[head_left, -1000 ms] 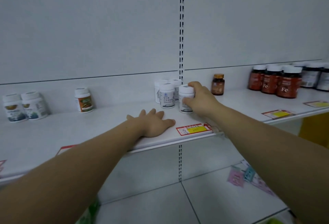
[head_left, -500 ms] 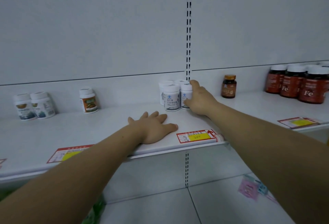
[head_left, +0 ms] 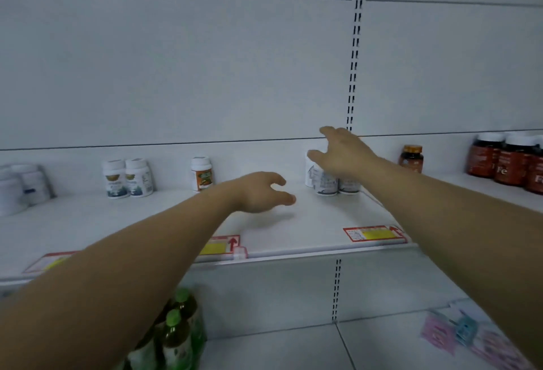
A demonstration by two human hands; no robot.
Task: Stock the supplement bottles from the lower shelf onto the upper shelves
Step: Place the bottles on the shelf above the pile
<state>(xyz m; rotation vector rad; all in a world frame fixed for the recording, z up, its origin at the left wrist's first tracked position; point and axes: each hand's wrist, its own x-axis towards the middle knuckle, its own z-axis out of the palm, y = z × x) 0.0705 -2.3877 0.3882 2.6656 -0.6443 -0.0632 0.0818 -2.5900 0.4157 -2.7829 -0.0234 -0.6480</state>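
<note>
Neither hand grips anything. The right hand [head_left: 340, 155] hangs with loose, spread fingers just above the cluster of small white plastic supplement bottles [head_left: 324, 183]. These stand upright and packed together near the back of the smooth white metal upper shelf [head_left: 308, 222], likely to keep one product grouped. At their 9 o'clock the left hand [head_left: 261, 192] hovers, loosely curled and empty. At their 3 o'clock stands a small amber bottle [head_left: 411, 158].

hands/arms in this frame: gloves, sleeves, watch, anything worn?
Nothing worn that shows. The left hand and right hand are bare: no gloves, watch, band or ring visible, and no sleeve enters the frame on either side. No markings seen, though the picture is slightly blurred.
</note>
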